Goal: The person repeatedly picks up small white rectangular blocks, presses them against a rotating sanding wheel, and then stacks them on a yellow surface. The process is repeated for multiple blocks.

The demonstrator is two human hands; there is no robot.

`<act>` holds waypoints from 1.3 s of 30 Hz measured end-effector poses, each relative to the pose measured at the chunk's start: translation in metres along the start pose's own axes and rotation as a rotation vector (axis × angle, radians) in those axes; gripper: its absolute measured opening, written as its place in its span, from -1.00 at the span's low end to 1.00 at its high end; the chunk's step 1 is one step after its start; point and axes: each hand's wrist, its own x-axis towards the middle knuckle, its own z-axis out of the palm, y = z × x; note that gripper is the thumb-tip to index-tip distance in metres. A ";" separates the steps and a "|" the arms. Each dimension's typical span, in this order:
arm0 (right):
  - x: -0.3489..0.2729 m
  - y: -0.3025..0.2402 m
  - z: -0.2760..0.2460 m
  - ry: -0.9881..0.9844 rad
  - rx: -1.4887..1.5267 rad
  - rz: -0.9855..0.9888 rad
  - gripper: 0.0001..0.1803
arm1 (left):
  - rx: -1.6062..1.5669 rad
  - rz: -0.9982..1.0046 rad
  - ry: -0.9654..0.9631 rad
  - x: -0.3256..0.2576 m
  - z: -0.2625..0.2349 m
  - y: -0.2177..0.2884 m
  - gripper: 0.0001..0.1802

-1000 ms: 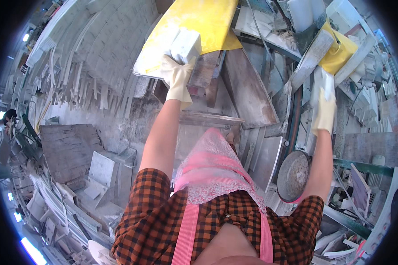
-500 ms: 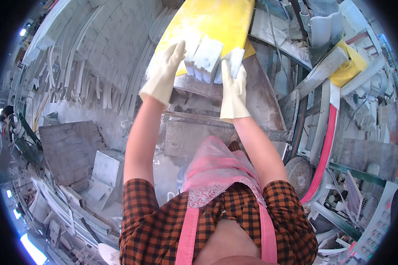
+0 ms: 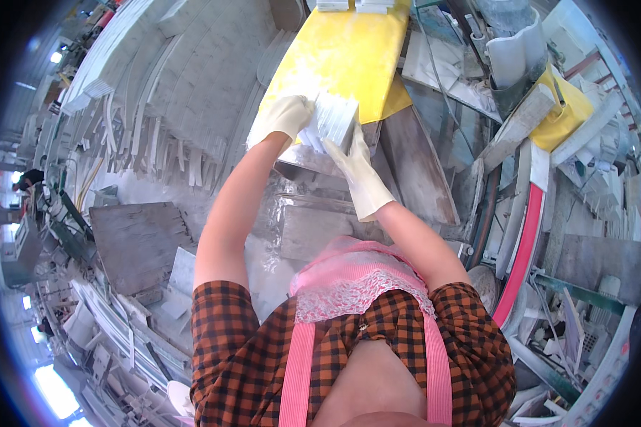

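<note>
A tight bundle of white, grey-veined stone slabs [image 3: 333,118] stands at the near edge of the yellow-covered bench [image 3: 338,60]. My left hand [image 3: 289,118], in a cream rubber glove, presses against its left side with curled fingers. On the other side my right hand [image 3: 357,165], gloved the same way, grips the right face and lower corner, its thumb toward the near side. Between them the hands clasp the bundle. The fingertips are partly hidden by the slabs and by glare on the yellow cover.
More white slabs [image 3: 374,6] lie at the bench's far end. Tall stacks of long pale strips [image 3: 199,78] rise at the left. A brown board [image 3: 424,167] leans right of the bench. Farther right are a yellow cloth [image 3: 563,114] and a red-striped curved bar [image 3: 521,256].
My hands have closed in from both sides. The slabs, formerly spread with a gap at the right, are pressed together into one bundle. The view has shifted, showing more slabs farther off.
</note>
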 end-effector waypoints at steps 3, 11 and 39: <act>-0.005 0.001 -0.006 -0.041 -0.192 0.175 0.19 | 0.121 0.109 -0.061 0.002 0.002 0.009 -0.35; -0.018 0.010 -0.015 -0.338 -0.191 0.236 -0.18 | 0.058 -0.175 0.134 -0.005 0.048 0.055 0.45; 0.040 -0.077 -0.016 -0.272 -0.410 -0.090 -0.45 | -1.148 0.133 -0.428 0.011 -0.020 -0.081 -0.29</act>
